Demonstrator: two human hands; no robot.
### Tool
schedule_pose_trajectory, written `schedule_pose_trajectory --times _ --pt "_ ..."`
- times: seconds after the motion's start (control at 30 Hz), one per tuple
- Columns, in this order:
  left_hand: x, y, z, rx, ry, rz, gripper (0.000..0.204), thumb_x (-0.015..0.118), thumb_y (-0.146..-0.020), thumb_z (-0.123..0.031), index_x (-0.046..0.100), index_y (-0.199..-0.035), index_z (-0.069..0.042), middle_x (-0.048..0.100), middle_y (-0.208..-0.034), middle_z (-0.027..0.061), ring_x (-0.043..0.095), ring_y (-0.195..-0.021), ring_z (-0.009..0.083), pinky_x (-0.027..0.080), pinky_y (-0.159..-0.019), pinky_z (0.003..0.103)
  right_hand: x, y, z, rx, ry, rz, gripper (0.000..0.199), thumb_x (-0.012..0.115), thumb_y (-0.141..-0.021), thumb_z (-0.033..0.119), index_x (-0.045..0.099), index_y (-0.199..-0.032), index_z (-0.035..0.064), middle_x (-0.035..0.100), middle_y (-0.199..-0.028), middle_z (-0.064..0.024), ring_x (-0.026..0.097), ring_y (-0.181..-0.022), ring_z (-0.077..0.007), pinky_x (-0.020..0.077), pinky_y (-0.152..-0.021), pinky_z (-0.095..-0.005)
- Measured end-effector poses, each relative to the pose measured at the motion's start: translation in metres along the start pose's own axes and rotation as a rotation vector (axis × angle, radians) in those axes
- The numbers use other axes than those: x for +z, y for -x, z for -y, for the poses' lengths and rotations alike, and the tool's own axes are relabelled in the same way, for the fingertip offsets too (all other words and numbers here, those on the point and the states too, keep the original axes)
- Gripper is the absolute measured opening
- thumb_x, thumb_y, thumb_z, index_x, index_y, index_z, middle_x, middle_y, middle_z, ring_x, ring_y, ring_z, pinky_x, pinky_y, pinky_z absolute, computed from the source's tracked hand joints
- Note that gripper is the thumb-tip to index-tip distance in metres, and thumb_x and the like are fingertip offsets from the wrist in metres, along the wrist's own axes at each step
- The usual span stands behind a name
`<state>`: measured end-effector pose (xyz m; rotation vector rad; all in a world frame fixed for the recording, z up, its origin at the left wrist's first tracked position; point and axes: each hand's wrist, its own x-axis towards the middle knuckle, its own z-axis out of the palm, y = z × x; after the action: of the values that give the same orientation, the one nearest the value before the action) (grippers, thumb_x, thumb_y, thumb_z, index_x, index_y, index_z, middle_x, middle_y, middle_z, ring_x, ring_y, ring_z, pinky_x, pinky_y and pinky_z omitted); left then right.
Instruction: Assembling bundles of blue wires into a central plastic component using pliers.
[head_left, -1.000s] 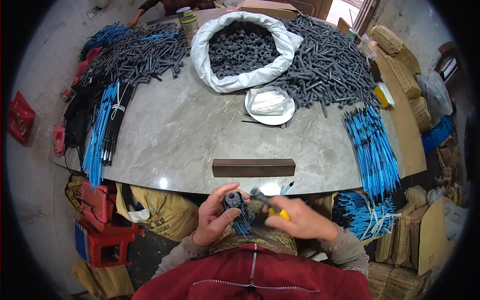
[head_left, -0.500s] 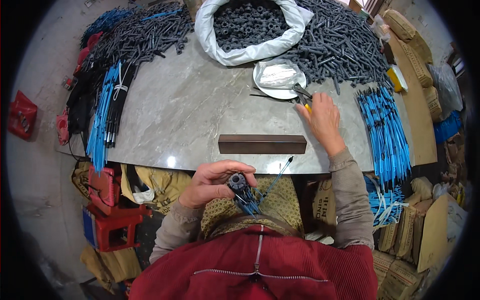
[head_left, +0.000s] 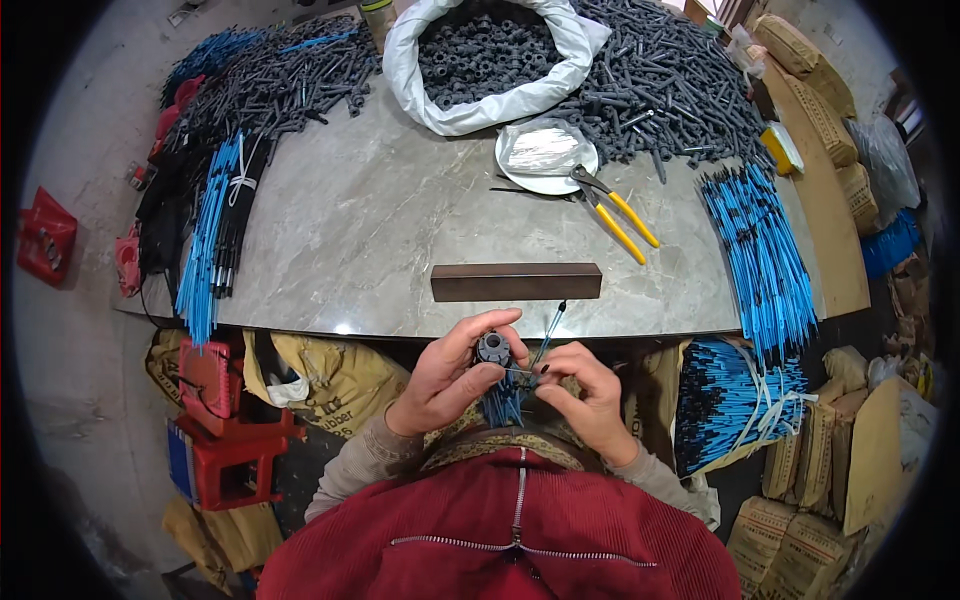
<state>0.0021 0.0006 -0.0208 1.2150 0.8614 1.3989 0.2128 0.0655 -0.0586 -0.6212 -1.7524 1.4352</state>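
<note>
- The grey marble surface [head_left: 370, 220] carries heaps of dark plastic parts along its far edge, a white sack [head_left: 470, 105] full of them, blue-sheathed wire bundles [head_left: 760, 250] by the right edge, a dark wooden block [head_left: 516, 282] at the near edge and yellow-handled pliers [head_left: 615, 212] beside a white plate [head_left: 545, 155].
- Both hands work off the surface, just below its near edge, close to the person's chest, forearms bent in from either side.
- The left hand [head_left: 445, 375] has its fingers clenched round a small dark round connector [head_left: 492, 349], thumb across the front, wrist tilted inward.
- The right hand [head_left: 585, 385] pinches a thin blue wire [head_left: 548, 335] between thumb and forefinger, its dark tip pointing up toward the block.
- The connector looks light, rigid and small enough to slip; it is best gripped round its barrel.
- The wires hanging from it [head_left: 500, 405] look thin and bendy, so each is best held near the tip.
</note>
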Motion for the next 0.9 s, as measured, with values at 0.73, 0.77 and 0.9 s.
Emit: schedule_pose_trajectory --times 0.73,0.77,0.9 --pt "0.037 0.009 -0.002 0.301 -0.632 -0.347 0.051 0.058 -0.095 0.001 0.039 -0.142 0.006 0.057 -0.101 0.0158 0.057 -0.083 0.0230 0.048 -0.075 0.033 0.027 -0.013 0.015 -0.201 -0.047 -0.129 0.015 0.071 -0.087 -0.006 0.064 -0.099 -0.0020 0.065 -0.091 -0.0085 0.059 -0.077 -0.0126 0.0451 -0.066 -0.0231" --pt "0.036 0.010 -0.001 0.303 -0.631 -0.352 0.051 0.058 -0.095 0.001 0.039 -0.142 0.006 0.057 -0.101 0.0158 0.057 -0.083 0.0230 0.048 -0.075 0.033 0.028 -0.014 0.015 -0.201 -0.044 -0.125 0.015 0.071 -0.087 -0.006 0.064 -0.099 -0.0020 0.065 -0.091 -0.0085 0.059 -0.077 -0.0126 0.0451 -0.066 -0.0231" --pt "0.034 0.009 0.002 0.315 -0.628 -0.371 0.050 0.059 -0.095 0.001 0.040 -0.141 0.005 0.057 -0.101 0.0152 0.057 -0.082 0.0223 0.048 -0.074 0.032 0.028 -0.016 0.016 -0.199 -0.011 -0.136 0.015 0.072 -0.086 -0.006 0.065 -0.098 -0.0018 0.065 -0.090 -0.0088 0.058 -0.073 -0.0124 0.0452 -0.063 -0.0234"
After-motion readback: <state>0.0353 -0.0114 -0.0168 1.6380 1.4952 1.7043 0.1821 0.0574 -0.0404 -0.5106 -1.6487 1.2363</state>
